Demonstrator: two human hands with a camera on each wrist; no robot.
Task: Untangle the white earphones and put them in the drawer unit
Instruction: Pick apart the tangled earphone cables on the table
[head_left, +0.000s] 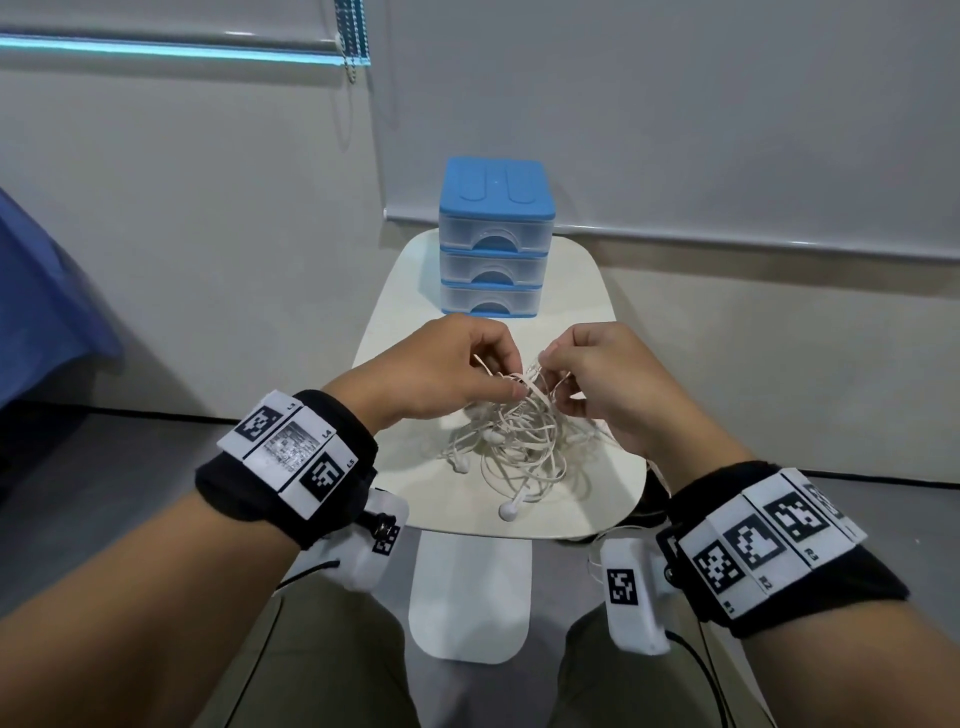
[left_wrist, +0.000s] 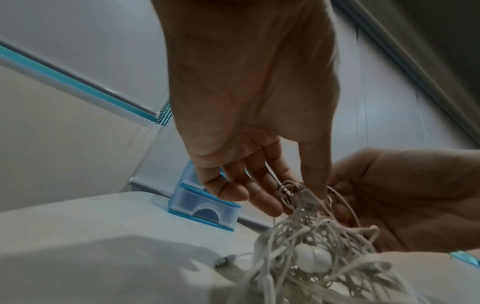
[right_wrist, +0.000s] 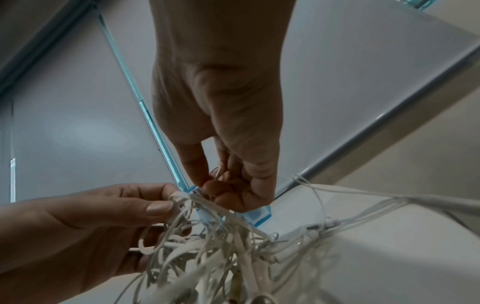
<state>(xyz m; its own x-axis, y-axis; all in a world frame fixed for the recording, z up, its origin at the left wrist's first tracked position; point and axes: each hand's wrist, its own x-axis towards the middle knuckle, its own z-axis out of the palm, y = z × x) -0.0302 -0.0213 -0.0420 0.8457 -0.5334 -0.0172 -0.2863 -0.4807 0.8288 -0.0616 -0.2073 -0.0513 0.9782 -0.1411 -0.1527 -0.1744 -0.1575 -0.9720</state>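
An earbud (head_left: 508, 512) of the white earphones (head_left: 511, 447) lies nearest the surface's (head_left: 395, 312) near edge. The tangled heap has no clear long axis. My left hand (head_left: 441, 371) and right hand (head_left: 608, 384) each pinch cords, lifting its top. The drawer unit (head_left: 493, 236) stands at the far edge, drawers closed, fronts facing me.

Head view: from above, facing forward and down over both forearms onto the surface (head_left: 395, 322) and the drawer unit (head_left: 496, 239) at its far edge. Wrist views: from under each palm, very close, tilted up along the fingers toward wall and blinds. Shared by all three: both hands, the tangled earphones (head_left: 511, 441), the drawer unit.
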